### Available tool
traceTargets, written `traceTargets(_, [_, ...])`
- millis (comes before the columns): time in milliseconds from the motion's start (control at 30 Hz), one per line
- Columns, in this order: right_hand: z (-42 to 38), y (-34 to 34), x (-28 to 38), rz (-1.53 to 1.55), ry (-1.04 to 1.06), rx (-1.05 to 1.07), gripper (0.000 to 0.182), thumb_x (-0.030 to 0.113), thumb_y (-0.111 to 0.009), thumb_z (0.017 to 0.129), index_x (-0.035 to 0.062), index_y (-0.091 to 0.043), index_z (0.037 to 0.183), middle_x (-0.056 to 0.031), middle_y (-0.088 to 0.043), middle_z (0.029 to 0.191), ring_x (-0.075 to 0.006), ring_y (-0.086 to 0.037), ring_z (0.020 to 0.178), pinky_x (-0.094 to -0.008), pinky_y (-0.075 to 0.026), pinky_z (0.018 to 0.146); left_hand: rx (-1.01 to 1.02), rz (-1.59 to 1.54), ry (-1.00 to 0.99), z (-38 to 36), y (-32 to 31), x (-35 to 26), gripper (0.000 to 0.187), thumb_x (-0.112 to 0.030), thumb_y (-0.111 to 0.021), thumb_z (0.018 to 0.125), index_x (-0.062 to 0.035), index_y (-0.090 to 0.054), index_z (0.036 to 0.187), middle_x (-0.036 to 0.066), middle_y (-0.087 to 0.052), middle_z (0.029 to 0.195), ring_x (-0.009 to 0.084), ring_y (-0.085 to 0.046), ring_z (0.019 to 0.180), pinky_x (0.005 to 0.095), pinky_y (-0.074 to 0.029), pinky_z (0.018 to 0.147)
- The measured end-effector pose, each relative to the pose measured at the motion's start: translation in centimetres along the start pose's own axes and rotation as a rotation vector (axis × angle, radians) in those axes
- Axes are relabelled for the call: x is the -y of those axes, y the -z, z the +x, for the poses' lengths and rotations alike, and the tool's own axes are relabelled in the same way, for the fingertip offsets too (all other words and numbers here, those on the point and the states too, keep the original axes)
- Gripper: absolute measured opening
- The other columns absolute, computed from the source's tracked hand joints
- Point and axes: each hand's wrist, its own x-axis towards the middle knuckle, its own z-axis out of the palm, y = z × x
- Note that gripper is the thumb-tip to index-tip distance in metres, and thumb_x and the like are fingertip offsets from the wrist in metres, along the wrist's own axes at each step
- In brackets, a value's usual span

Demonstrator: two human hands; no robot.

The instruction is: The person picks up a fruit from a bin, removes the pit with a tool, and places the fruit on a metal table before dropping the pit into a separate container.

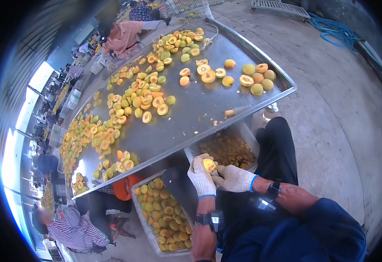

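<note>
My left hand [202,177], in a white knit glove with a blue cuff, is closed around a yellow peach piece [209,164] near the table's front edge. My right hand [236,178], gloved the same way, is beside it with its fingers curled in against the peach. What those fingers hold, if anything, is hidden. Just beyond both hands is a white crate [253,142] with brown pits and scraps in it. On the metal table [156,135] above lie many peach halves [208,76], some showing reddish centres.
A second white crate [135,192], full of peaches, stands on the floor at the left. A pale-handled tool [238,110] lies near the table's edge. Other people [75,231] sit around the far side and left. A blue hose [335,30] is coiled at the upper right.
</note>
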Motion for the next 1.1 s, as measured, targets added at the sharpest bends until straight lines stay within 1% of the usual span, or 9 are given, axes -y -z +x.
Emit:
traceTargets(33, [0.1, -0.2, -0.2, 0.000, -0.004, 0.000, 0.044, 0.038, -0.050, 0.105, -0.0018, -0.066, 0.114, -0.0272, -0.073, 0.100, -0.0485, -0.068, 0.097, -0.0512, -0.052, 0.089, -0.004, 0.021, 0.008, 0.1, 0.2, 0.4, 0.037, -0.027, -0.052, 0.107, 0.0047, -0.070, 0.107, 0.015, -0.071, 0.087, 0.0229, -0.069, 0.069, 0.0326, -0.057, 0.064])
traceTargets(367, [1.3, -2.3, -2.2, -0.165, 0.013, -0.113, 0.040, 0.037, -0.053, 0.104, -0.0016, -0.063, 0.112, -0.0269, -0.073, 0.094, -0.0477, -0.070, 0.088, -0.0536, -0.054, 0.080, -0.086, 0.114, 0.065, 1.0, 0.3, 2.0, 0.042, -0.028, -0.044, 0.106, 0.0050, -0.070, 0.107, 0.015, -0.071, 0.087, 0.0239, -0.069, 0.069, 0.0325, -0.056, 0.062])
traceTargets(567, [2.1, -3.3, -3.9, -0.353, -0.005, -0.184, 0.037, 0.035, -0.055, 0.103, -0.0016, -0.058, 0.112, -0.0268, -0.073, 0.090, -0.0458, -0.071, 0.085, -0.0537, -0.055, 0.075, -0.109, 0.250, -0.014, 2.8, 0.7, 4.9, 0.043, -0.028, -0.045, 0.106, 0.0040, -0.073, 0.099, 0.014, -0.072, 0.086, 0.0226, -0.069, 0.073, 0.0317, -0.055, 0.063])
traceTargets(733, [2.6, -2.4, -4.5, -0.433, -0.039, -0.184, 0.038, 0.036, -0.056, 0.102, -0.0005, -0.055, 0.114, -0.0274, -0.072, 0.094, -0.0473, -0.071, 0.087, -0.0551, -0.055, 0.077, -0.224, 0.020, -0.012, 4.3, 1.4, 5.5, 0.041, -0.029, -0.047, 0.104, 0.0017, -0.073, 0.095, 0.012, -0.070, 0.082, 0.0239, -0.069, 0.075, 0.0327, -0.056, 0.063])
traceTargets(800, [2.0, -1.4, -4.2, -0.314, -0.061, -0.217, 0.040, 0.038, -0.057, 0.102, 0.0012, -0.053, 0.117, -0.0287, -0.072, 0.096, -0.0495, -0.070, 0.089, -0.0570, -0.055, 0.079, -0.195, -0.063, 0.059, 3.6, 2.2, 3.0, 0.046, -0.038, -0.046, 0.108, 0.0001, -0.071, 0.103, 0.014, -0.070, 0.086, 0.0280, -0.070, 0.079, 0.0357, -0.057, 0.062])
traceTargets(867, [2.1, -1.1, -4.3, -0.273, -0.034, -0.214, 0.043, 0.041, -0.058, 0.101, 0.0032, -0.051, 0.121, -0.0295, -0.072, 0.095, -0.0510, -0.069, 0.090, -0.0585, -0.054, 0.081, 0.070, -0.452, 0.155, 3.4, 3.7, 1.5, 0.051, -0.047, -0.048, 0.106, -0.0002, -0.067, 0.112, 0.016, -0.071, 0.097, 0.0291, -0.068, 0.087, 0.0395, -0.055, 0.070])
traceTargets(900, [2.0, -0.8, -4.1, -0.217, -0.034, -0.228, 0.044, 0.042, -0.058, 0.101, 0.0040, -0.051, 0.123, -0.0294, -0.072, 0.095, -0.0510, -0.069, 0.090, -0.0588, -0.053, 0.081, 0.135, -0.428, 0.135, 3.1, 4.1, 0.3, 0.062, -0.056, -0.040, 0.108, -0.0008, -0.064, 0.121, 0.018, -0.070, 0.105, 0.0323, -0.068, 0.095, 0.0421, -0.055, 0.071])
traceTargets(1000, [2.2, 0.1, -4.6, -0.174, 0.025, -0.293, 0.051, 0.039, -0.061, 0.101, 0.0064, -0.047, 0.137, -0.0296, -0.072, 0.093, -0.0509, -0.070, 0.089, -0.0595, -0.053, 0.080, 0.196, -0.576, 0.100, 1.6, 4.8, -3.3, 0.060, -0.053, -0.039, 0.109, -0.0005, -0.064, 0.122, 0.019, -0.070, 0.108, 0.0347, -0.067, 0.099, 0.0436, -0.056, 0.073])
traceTargets(1100, [2.1, 1.0, -5.2, -0.162, 0.030, -0.343, 0.053, 0.033, -0.065, 0.099, 0.0072, -0.045, 0.141, -0.0296, -0.072, 0.093, -0.0505, -0.070, 0.089, -0.0578, -0.054, 0.079, 0.226, -0.638, -0.027, 1.0, 7.5, -5.5, 0.052, -0.046, -0.047, 0.107, 0.0001, -0.062, 0.126, 0.019, -0.068, 0.114, 0.0368, -0.065, 0.106, 0.0479, -0.057, 0.079])
